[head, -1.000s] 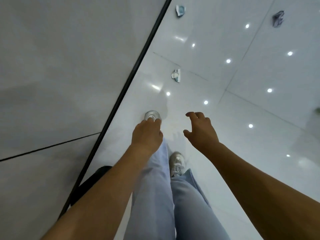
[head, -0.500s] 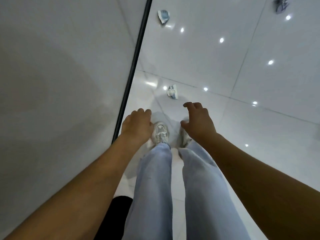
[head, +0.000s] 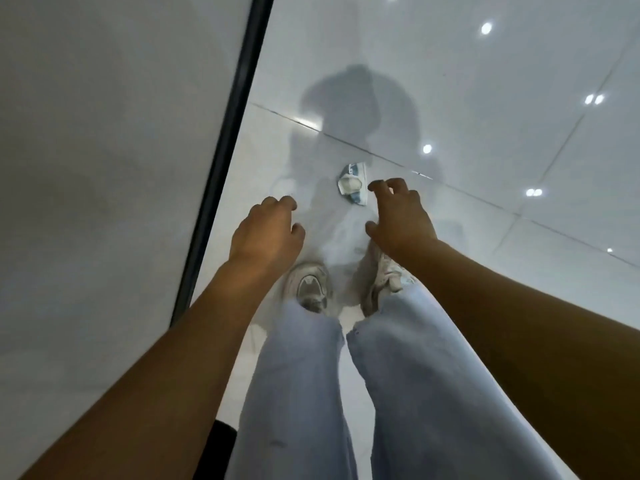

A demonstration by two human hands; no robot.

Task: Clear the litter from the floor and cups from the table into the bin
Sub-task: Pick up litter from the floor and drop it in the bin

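— How was each grip?
— Right hand [head: 401, 216] hung loosely curled and empty beside the crumpled wrapper [head: 353, 183] on the floor [head: 485, 209]; left hand [head: 266, 233] likewise.
— Around them?
— White shoes [head: 311, 289] below, a dark-edged wall [head: 104, 168] left.

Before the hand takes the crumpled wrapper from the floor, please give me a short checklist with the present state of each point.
1. Crumpled white and blue wrapper lies in view on the glossy white tiled floor: ok.
2. Right hand near the wrapper, fingers curled, no grip on it yet: ok.
3. Right hand holds nothing: ok.
4. Left hand holds nothing: cannot tell, its palm side is hidden.
5. White shoes apart from the wrapper: ok.
6. Bin in view for the drop: not ok, none visible.
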